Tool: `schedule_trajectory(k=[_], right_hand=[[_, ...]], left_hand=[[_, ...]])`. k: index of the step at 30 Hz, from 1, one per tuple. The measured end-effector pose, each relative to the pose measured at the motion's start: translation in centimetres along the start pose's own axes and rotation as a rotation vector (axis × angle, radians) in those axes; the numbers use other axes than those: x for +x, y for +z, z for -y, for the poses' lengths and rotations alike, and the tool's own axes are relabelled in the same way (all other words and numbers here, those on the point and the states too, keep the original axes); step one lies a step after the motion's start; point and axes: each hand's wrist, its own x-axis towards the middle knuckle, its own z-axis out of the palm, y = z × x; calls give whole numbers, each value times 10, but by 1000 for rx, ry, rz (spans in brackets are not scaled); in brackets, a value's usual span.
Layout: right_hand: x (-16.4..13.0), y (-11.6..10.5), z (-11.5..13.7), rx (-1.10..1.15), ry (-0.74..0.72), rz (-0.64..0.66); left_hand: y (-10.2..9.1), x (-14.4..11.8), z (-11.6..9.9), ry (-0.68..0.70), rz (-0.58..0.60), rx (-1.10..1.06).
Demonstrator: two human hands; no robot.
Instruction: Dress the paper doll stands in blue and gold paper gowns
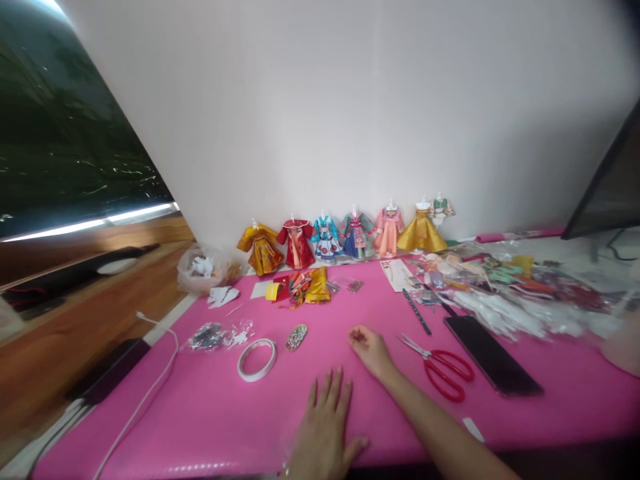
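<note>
- Resting flat on the pink desk (210,413), our left hand (325,427) lies open with fingers spread, holding nothing.
- Our right hand (367,350) curls loosely with its fingertips down on the desk; we cannot tell whether it pinches anything small.
- Red scissors (443,370) lie just beside it, untouched, with a dark phone (490,363) beyond.
- Left of both hands sits a tape roll (257,359).
- 7 finished paper dresses (350,233) stand along the wall; loose pieces (500,287) remain unassembled.
</note>
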Motion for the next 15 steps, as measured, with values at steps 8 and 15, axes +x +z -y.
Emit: schedule_trajectory(k=[8,15], right_hand=[[-6,-14,7,55,40,-100],[-7,-18,4,61,89,-143]], left_hand=[[13,17,16,352,-2,232],[22,40,38,726,-235,305]])
